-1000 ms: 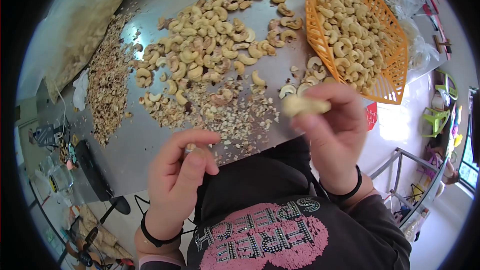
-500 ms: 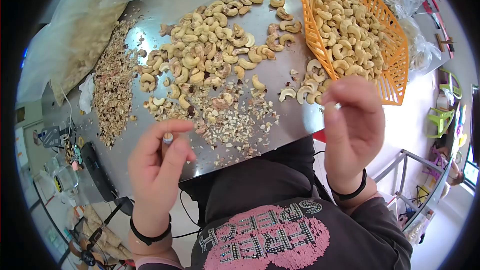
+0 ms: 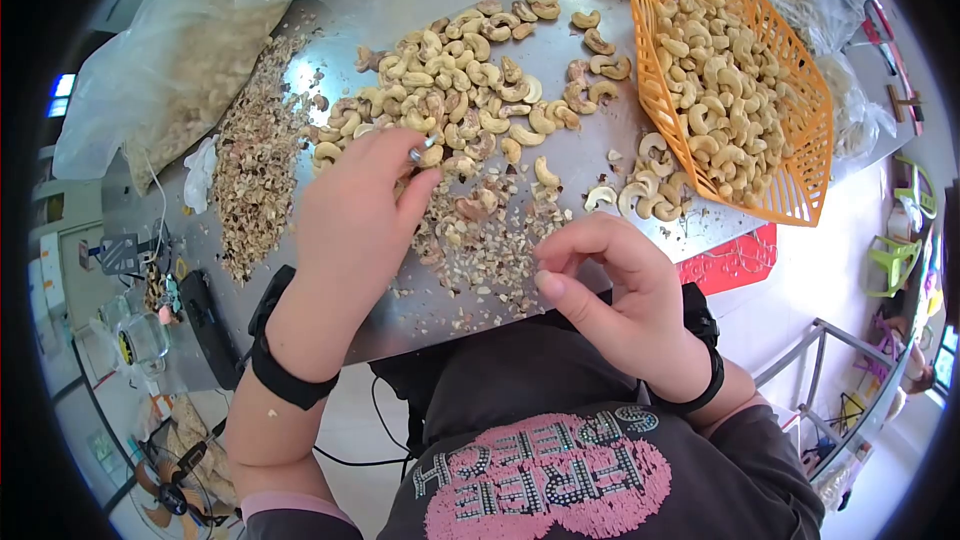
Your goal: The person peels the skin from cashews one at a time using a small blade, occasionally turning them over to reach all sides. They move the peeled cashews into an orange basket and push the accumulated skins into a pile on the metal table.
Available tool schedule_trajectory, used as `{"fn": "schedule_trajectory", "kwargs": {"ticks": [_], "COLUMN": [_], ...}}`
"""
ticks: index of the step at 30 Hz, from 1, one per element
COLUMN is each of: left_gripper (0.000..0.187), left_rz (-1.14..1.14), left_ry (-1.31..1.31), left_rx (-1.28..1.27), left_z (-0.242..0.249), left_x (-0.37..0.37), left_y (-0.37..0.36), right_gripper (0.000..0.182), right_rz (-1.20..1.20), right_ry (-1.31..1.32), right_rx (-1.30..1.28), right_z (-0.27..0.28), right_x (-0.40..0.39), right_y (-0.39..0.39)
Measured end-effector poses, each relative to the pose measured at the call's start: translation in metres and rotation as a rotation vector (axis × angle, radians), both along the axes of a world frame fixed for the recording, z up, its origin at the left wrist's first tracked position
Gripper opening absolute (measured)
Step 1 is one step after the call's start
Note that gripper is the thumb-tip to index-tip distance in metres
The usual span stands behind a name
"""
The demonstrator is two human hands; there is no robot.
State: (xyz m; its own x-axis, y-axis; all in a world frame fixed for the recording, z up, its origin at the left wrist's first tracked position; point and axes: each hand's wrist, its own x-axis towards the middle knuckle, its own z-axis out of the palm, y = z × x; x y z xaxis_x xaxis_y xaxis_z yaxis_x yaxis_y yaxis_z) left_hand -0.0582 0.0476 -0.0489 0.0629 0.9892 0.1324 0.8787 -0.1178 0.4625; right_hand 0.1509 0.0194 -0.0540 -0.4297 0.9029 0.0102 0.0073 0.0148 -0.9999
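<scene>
My left hand reaches over the near edge of the cashew pile. Its fingers are bent, with a small silver-coloured piece held at the fingertips. A single cashew lies right at that piece, and my thumb is just below it. Over the table's front edge, my right hand is half curled, thumb and index tips slightly apart and nothing visible between them. Beside its fingertips spread small nut crumbs. Beyond it a little group of cashew pieces lies near the basket.
An orange plastic basket full of cashews stands at the right. Brown skin scraps form a long heap at the left, beside a large clear plastic bag. A red object shows below the table's right edge.
My left hand has moved forward from the table's front edge to the cashew pile. My right hand has come down and left, away from the basket; the whitish bit at its fingertips no longer shows.
</scene>
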Motion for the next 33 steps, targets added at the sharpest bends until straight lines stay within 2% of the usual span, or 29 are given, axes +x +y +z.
{"fn": "schedule_trajectory", "kwargs": {"ticks": [2, 5, 7, 8, 10, 11, 13, 14, 16, 18, 20, 22, 23, 25, 33], "left_gripper": [0.022, 0.020, 0.017, 0.017, 0.016, 0.016, 0.018, 0.018, 0.018, 0.019, 0.020, 0.025, 0.025, 0.030, 0.029], "left_rz": [-0.027, -0.019, 0.050, 0.049, 0.147, 0.148, -0.026, -0.025, -0.163, -0.182, -0.202, -0.147, -0.147, -0.057, -0.180], "left_ry": [0.068, -0.025, -0.326, -0.327, -0.439, -0.441, -0.560, -0.564, -0.648, -0.660, -0.671, -0.798, -0.799, -0.987, -0.779], "left_rx": [0.000, 0.084, -0.054, -0.058, -0.361, -0.366, -0.363, -0.367, -0.238, -0.227, -0.215, -0.392, -0.392, -0.506, -0.424], "left_z": [-0.006, -0.010, -0.003, 0.005, 0.021, 0.023, 0.025, 0.023, 0.021, 0.020, 0.020, 0.022, 0.024, 0.029, 0.026], "left_x": [-0.001, -0.005, -0.005, -0.003, 0.001, 0.002, 0.005, 0.007, 0.010, 0.012, 0.011, 0.009, 0.010, 0.013, 0.014], "left_y": [0.002, 0.001, -0.006, -0.011, -0.022, -0.027, -0.035, -0.039, -0.043, -0.046, -0.048, -0.050, -0.051, -0.051, -0.056], "right_gripper": [0.012, 0.018, 0.023, 0.028, 0.031, 0.034, 0.032, 0.030, 0.028, 0.025, 0.020, 0.019, 0.018, 0.018, 0.018], "right_rz": [0.027, 0.066, 0.004, -0.057, -0.061, -0.061, -0.027, 0.007, 0.047, 0.088, 0.132, 0.081, 0.027, 0.015, 0.007], "right_ry": [-0.017, -0.052, 0.005, 0.062, 0.075, 0.089, 0.110, 0.135, 0.116, 0.098, 0.172, 0.230, 0.291, 0.276, 0.301], "right_rx": [-0.003, 0.023, 0.007, -0.006, -0.064, -0.117, -0.150, -0.179, -0.190, -0.201, -0.354, -0.358, -0.361, -0.328, -0.221], "right_z": [0.000, -0.004, -0.008, -0.010, -0.006, -0.004, -0.004, -0.005, -0.007, -0.007, -0.006, -0.005, -0.005, -0.004, 0.001], "right_x": [-0.001, 0.001, -0.005, -0.008, -0.013, -0.015, -0.020, -0.021, -0.020, -0.019, -0.017, -0.018, -0.018, -0.017, -0.017], "right_y": [0.000, 0.001, 0.000, 0.000, 0.000, -0.001, -0.001, -0.002, -0.003, -0.003, -0.001, -0.002, -0.003, -0.002, -0.003]}}
